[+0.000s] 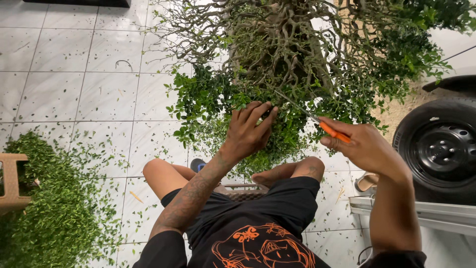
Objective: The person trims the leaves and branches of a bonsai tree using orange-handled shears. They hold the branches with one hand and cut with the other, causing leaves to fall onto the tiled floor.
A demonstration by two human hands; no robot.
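Note:
A bonsai-like small tree (292, 44) with twisted bare branches and small green leaves stands in front of me. My left hand (250, 130) grips a leafy twig at its lower foliage (208, 99). To the right, my right hand (362, 146) is shut on orange-handled scissors (317, 121), whose thin blades point up-left into the leaves close to my left fingers. I sit low, knees bent, in black shorts and a black shirt.
A heap of cut green leaves (49, 208) lies on the white tiled floor at left, beside a brown plastic stool (12, 181). A black car wheel (439, 146) stands at right, with a sandal (366, 182) near it. Loose clippings dot the tiles.

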